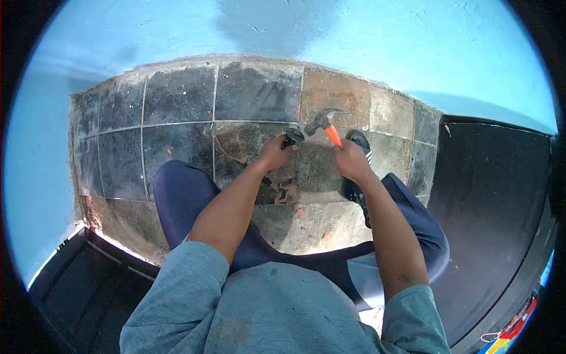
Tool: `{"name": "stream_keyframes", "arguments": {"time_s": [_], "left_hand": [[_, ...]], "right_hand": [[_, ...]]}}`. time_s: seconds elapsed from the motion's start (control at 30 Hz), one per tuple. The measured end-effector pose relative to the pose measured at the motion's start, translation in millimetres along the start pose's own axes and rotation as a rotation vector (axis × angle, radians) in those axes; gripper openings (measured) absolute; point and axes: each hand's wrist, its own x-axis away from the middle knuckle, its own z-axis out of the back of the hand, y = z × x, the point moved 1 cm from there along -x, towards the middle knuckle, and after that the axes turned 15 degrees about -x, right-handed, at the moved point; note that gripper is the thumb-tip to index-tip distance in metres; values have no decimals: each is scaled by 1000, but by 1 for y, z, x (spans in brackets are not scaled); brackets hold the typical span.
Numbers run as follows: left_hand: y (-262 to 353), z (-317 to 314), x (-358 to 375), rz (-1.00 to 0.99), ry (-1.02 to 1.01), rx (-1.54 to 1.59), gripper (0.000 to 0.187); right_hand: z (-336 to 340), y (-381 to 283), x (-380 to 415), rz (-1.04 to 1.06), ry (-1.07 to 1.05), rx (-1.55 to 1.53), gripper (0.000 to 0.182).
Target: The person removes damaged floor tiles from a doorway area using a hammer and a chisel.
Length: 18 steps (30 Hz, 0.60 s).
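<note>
My right hand (pixel 352 162) is closed round the orange handle of a claw hammer (pixel 323 122). The steel head is raised toward the wall side, its claw pointing right. To its left, my left hand (pixel 275 154) is wrapped round a black grip with a round, flared top (pixel 293 137). The rest of that tool is hidden by the hand, so its kind cannot be made out. Hammer head and round top are close together but apart. Below them lie dark tiles with a broken, chipped patch (pixel 283 192).
A black shoe with white stripes (pixel 356 192) is on my foot beside the right hand. A blue wall (pixel 389 41) borders the tiled floor (pixel 177 97). A black panel (pixel 489 194) lies right; another dark panel (pixel 94 289) is lower left. Small debris dots the tiles.
</note>
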Motion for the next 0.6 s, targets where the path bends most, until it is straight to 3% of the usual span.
{"name": "stream_keyframes", "arguments": {"time_s": [0.13,0.23,0.33,0.53,0.6], "left_hand": [[7,14,6,11,4,161,49],[-3,20,2,51,36,-67,49],[0,21,5,29,17,-91,48],[-3,15,17,-54,191,1,39],[-1,2,28,90,272,-23,36]], "right_hand": [[13,10,-7,10,61,33,42],[17,-1,-12,-27,79,-10,43],[21,-11,-14,-30,80,-54,44],[21,-30,-19,-29,82,-89,43],[21,-34,-17,-35,96,-104,43]]}}
